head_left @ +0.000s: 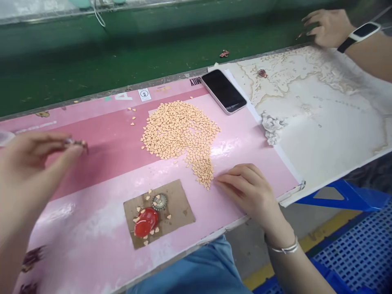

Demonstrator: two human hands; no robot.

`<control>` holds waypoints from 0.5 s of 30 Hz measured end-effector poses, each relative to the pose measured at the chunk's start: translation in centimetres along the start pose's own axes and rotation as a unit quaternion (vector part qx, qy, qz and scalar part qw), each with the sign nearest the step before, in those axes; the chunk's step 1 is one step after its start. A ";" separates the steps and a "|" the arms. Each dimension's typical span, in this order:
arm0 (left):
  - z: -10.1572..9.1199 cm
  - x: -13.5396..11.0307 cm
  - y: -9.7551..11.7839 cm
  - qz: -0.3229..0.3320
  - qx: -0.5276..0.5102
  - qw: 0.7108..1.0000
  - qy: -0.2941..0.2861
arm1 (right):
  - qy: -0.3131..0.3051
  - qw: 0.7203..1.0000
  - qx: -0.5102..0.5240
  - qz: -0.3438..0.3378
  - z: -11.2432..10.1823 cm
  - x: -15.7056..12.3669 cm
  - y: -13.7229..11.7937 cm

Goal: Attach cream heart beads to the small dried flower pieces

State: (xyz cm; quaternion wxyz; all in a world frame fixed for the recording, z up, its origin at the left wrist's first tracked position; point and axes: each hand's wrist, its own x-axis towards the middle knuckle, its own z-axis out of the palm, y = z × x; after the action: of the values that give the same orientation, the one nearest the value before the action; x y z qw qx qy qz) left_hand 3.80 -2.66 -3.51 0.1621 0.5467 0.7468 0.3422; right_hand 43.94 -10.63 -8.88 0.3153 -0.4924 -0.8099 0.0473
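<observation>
My left hand (30, 167) is raised at the left, its fingers pinched on a small dark metal piece (76, 143). My right hand (248, 190) rests on the pink mat (101, 134), fingers curled and tips touching the lower edge of a pile of several small tan triangular pieces (180, 132). In front of me lies a brown card (180, 204) with a red round part (145, 221), a round toothed metal part (159, 201) and a few loose tan pieces.
A black phone (223, 90) lies at the mat's far right corner. A worn white sheet (321, 118) covers the table to the right. Another person's hand with a black wristband (327, 26) rests at the top right. A green conveyor belt (122, 57) runs behind. A blue crate (361, 249) stands low right.
</observation>
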 end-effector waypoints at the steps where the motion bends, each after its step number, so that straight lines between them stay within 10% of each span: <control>1: 0.7 2.6 0.3 -0.018 0.011 1.000 0.016 | -0.016 1.000 0.003 -0.013 0.0 0.1 0.1; 8: 4.0 14.1 2.4 -0.064 0.064 0.996 0.007 | -0.102 0.989 -0.035 -0.100 -0.5 1.9 0.2; 15: 3.7 14.7 1.4 -0.014 0.128 0.991 0.020 | -0.107 0.985 -0.061 -0.123 -0.7 2.5 0.5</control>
State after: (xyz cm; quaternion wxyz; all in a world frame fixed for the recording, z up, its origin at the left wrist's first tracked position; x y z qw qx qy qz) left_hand 1.94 12.42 -3.30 0.0802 0.5457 0.7950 0.2527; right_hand 43.92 -8.41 -7.37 0.1996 -0.3997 -0.8946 0.0107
